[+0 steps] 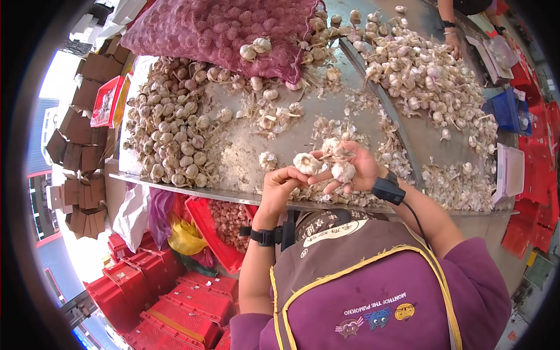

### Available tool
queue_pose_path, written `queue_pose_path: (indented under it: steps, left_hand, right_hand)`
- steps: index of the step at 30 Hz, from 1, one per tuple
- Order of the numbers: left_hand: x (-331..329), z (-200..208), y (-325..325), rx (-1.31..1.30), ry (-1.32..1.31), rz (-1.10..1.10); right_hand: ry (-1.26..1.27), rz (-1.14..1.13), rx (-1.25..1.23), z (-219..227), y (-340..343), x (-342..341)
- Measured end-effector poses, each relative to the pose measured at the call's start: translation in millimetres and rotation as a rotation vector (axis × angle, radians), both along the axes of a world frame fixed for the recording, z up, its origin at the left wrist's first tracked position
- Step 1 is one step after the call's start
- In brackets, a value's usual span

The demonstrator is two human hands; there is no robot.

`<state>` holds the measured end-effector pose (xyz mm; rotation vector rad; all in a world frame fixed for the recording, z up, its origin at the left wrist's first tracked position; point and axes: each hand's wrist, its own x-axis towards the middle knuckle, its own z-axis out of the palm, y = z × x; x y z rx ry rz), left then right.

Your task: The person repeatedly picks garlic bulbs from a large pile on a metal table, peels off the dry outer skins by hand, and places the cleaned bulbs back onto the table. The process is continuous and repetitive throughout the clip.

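Note:
Over the near edge of the metal table, my two hands meet around garlic bulbs. The fingers of my left hand are closed at the near side of a white garlic bulb, which also touches the fingertips of my right hand. My right hand is turned palm up with its fingers curled under more bulbs: one garlic bulb near the palm and another garlic bulb farther up. Loose garlic skins lie beneath and around my hands.
A purple mesh sack full of garlic lies at the far left, beside piled bulbs. Beyond a metal divider is another garlic heap, near another person's hand. Red crates stand below left; a blue basket is right.

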<state>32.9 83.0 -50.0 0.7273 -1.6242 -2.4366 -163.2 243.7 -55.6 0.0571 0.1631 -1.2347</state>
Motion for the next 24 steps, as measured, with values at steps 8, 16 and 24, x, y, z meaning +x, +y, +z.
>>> queue_pose_path:
  steps: [8,16,24]
  left_hand:
    - [-1.6,23.5,4.2,-0.497,-0.074,-0.082]
    - [22.2,10.8,-46.0,-0.844,-0.343,0.104]
    - [18.9,-2.4,-26.6,-1.045,-0.722,-0.369]
  right_hand:
    - [-0.199,-0.039,-0.003,-10.0,11.3,10.8]
    - [-0.277,-0.613,-0.228,23.5,55.4,-99.4]
    - [0.483,-0.943,0.337,-9.9,90.6,-97.9]
